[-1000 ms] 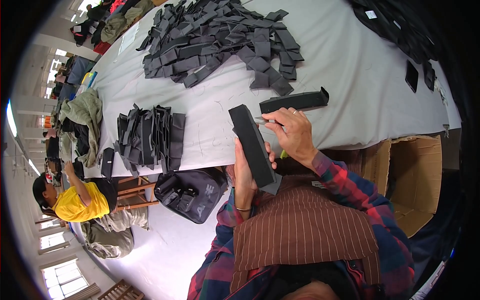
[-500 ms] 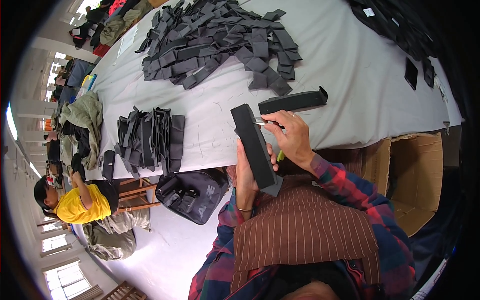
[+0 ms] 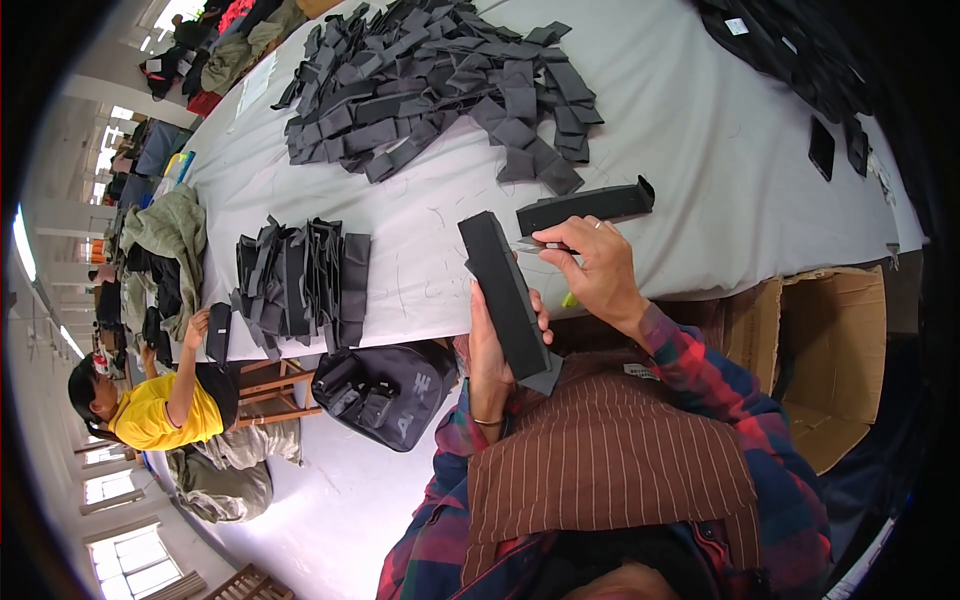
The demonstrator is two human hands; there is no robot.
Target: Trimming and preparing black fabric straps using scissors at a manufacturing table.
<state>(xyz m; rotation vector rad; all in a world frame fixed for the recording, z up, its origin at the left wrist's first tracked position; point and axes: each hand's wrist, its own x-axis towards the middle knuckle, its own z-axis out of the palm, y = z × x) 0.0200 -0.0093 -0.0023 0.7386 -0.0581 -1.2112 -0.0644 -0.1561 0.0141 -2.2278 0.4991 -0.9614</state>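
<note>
My left hand [image 3: 492, 345] grips a long black folded fabric strip [image 3: 505, 295] that slants over the table's near edge. A grey flap [image 3: 545, 375] sticks out at the strip's lower end. In my right hand [image 3: 600, 265], pinched between thumb and fingers, is a small pair of thread snips [image 3: 530, 245], partly hidden by the fingers. Their metal tip points left, just off the strip's right edge. Another black fabric strip [image 3: 585, 207] lies on the table beyond my right hand.
On the white-covered table [image 3: 420, 230] lie a large heap of dark fabric strips [image 3: 430, 85], a stacked row of strips [image 3: 300, 280] and a phone [image 3: 821, 148]. An open cardboard box [image 3: 830, 370] stands right, a black bag [image 3: 385, 390] below left. A co-worker in yellow [image 3: 170, 410] sits far left.
My right hand has drawn slightly right with the snips, away from the strip. The left hand barely moves. The co-worker has raised an arm to a black piece at the table edge.
</note>
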